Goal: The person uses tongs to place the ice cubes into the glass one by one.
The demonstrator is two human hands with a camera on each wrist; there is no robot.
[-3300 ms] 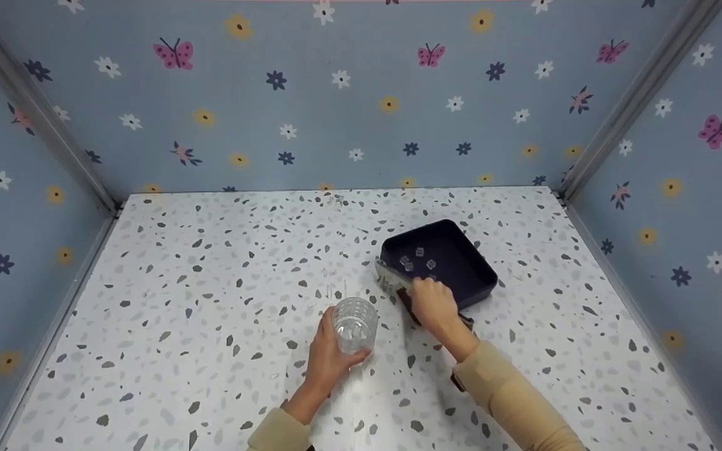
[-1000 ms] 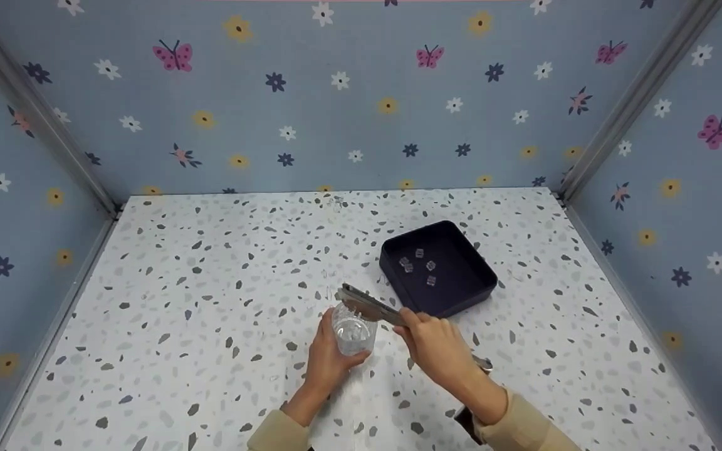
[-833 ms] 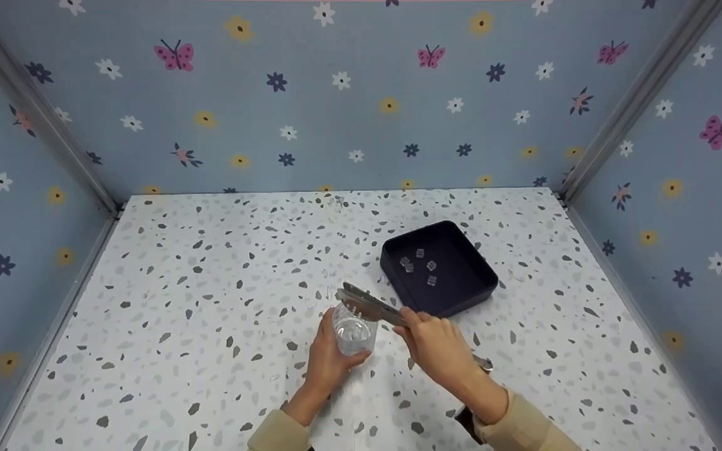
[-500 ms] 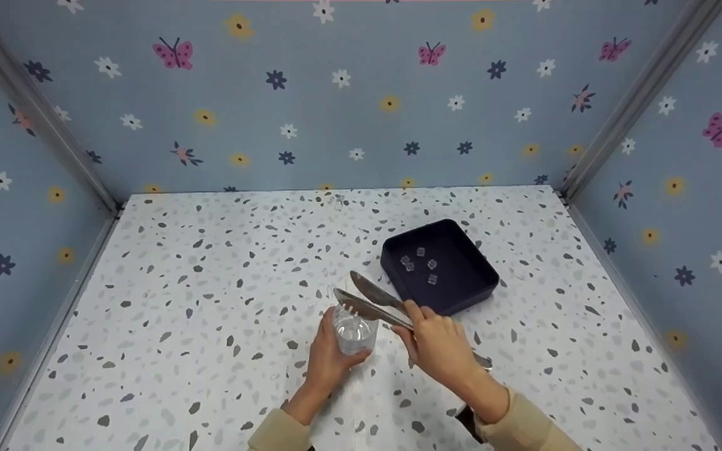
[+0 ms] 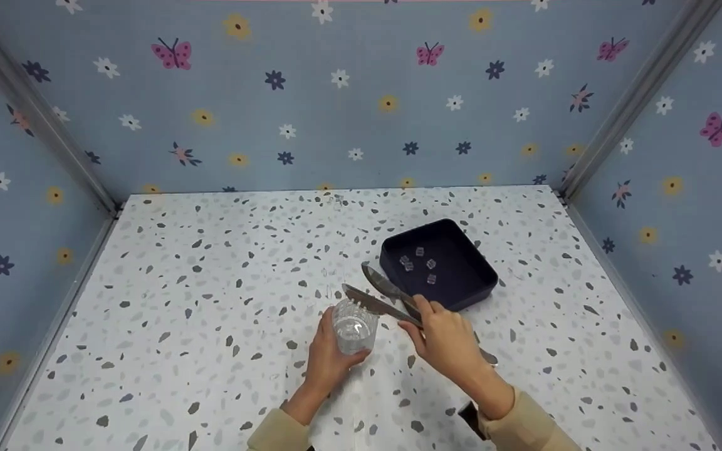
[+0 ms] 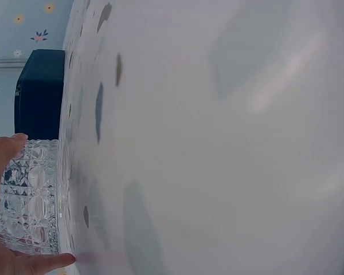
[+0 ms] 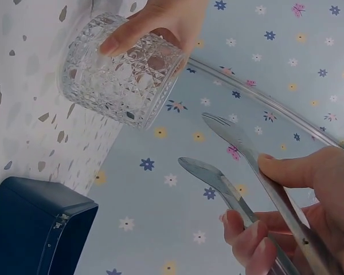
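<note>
My left hand (image 5: 329, 351) grips a clear cut-pattern drinking glass (image 5: 356, 343), fingers on one side and thumb on the other. In the left wrist view the glass (image 6: 28, 200) stands on the table. My right hand (image 5: 452, 344) holds metal serving tongs (image 5: 380, 305), one arm ending in tines. The right wrist view shows the tongs (image 7: 278, 200) with their tips spread apart and nothing between them. From the head, the tined tip overlaps the far rim of the glass. Several small clear cubes (image 5: 431, 264) lie in a dark blue square box (image 5: 480, 295).
The box stands just right of the glass, behind the tongs. A white speckled tabletop (image 5: 198, 300) lies under everything. Blue flowered panels (image 5: 336, 100) rise at the back and both sides.
The tongs went from the box to over the glass with their tips together. Since then the tips have spread and the right hand has drawn slightly back to the right. The left hand stays put.
</note>
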